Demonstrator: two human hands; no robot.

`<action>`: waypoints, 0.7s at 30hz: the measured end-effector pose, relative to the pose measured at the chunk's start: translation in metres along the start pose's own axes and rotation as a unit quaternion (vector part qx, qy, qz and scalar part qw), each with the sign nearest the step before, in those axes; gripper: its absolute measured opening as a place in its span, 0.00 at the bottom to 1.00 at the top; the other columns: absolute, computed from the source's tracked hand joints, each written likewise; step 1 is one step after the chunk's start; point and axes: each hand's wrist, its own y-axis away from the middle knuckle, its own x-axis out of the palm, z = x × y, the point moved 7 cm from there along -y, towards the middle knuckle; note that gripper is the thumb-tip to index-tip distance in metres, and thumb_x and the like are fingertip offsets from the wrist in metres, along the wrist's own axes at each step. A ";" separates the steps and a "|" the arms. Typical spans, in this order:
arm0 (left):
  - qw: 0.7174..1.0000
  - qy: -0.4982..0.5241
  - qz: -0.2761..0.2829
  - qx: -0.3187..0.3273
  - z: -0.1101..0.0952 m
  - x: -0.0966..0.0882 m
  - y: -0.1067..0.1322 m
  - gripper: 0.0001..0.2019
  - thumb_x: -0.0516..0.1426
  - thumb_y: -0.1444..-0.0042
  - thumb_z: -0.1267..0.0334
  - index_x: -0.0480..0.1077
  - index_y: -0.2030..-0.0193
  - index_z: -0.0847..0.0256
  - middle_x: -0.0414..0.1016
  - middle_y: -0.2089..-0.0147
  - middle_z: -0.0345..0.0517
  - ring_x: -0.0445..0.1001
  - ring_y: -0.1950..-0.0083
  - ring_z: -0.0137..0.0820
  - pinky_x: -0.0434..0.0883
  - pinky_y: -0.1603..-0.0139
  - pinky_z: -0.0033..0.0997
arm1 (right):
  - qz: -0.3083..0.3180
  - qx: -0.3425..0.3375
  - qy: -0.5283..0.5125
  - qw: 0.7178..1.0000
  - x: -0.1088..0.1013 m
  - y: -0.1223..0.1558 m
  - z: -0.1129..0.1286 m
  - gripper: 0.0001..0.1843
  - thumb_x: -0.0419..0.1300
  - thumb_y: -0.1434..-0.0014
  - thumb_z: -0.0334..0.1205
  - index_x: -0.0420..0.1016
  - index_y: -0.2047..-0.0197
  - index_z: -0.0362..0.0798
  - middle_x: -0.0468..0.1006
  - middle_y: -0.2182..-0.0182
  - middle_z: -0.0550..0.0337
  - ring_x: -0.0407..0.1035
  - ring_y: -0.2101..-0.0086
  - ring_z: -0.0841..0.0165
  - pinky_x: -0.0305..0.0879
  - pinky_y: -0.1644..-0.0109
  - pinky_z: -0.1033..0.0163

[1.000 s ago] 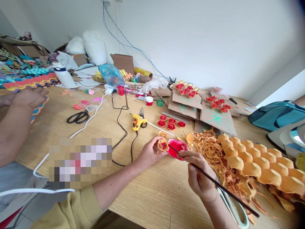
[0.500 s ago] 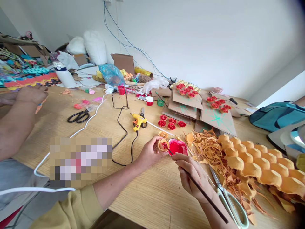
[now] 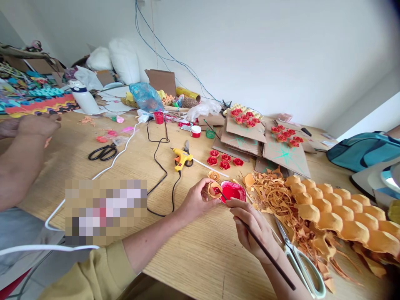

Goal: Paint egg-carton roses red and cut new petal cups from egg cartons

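Between the fingers of my left hand (image 3: 200,196) is an orange egg-carton flower (image 3: 213,192), partly red at its middle. My right hand (image 3: 253,227) grips a dark-handled paintbrush (image 3: 268,256), its tip touching the flower's centre. Just behind my hands sits a small dish of red paint (image 3: 233,192), and an unpainted orange flower (image 3: 214,175) lies beyond my left fingertips. Several red painted flowers (image 3: 225,165) lie on the table past it. White-handled scissors (image 3: 300,260) rest beside my right forearm.
An orange egg tray (image 3: 343,208) and carton scraps (image 3: 271,191) occupy the right. A yellow glue gun (image 3: 183,158) with a black cord lies mid-table, near black scissors (image 3: 103,152). Cardboard sheets (image 3: 243,137) carry more red flowers. At left are another person's hands (image 3: 34,125).
My brush tip has shifted slightly on the flower, and there is a little more red around its centre. The other person's hands at left have moved slightly.
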 end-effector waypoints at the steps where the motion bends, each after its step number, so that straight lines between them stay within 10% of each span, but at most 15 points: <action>1: 1.000 -0.004 -0.004 -0.001 0.001 -0.001 0.000 0.27 0.71 0.52 0.54 0.70 0.48 0.61 0.79 0.57 0.46 0.76 0.60 0.33 0.70 0.63 0.29 | 0.001 -0.001 0.003 1.000 0.001 0.000 0.001 0.13 0.52 0.30 0.27 0.69 0.46 0.48 0.83 0.55 0.48 0.80 0.57 0.65 0.78 0.54 0.62; 21: 1.000 -0.006 -0.008 0.003 0.000 -0.002 0.000 0.27 0.71 0.53 0.53 0.69 0.49 0.60 0.79 0.57 0.45 0.77 0.58 0.35 0.72 0.61 0.30 | 0.021 -0.052 0.041 0.998 0.003 0.001 0.008 0.13 0.50 0.30 0.25 0.69 0.47 0.44 0.82 0.53 0.43 0.78 0.55 0.63 0.77 0.54 0.61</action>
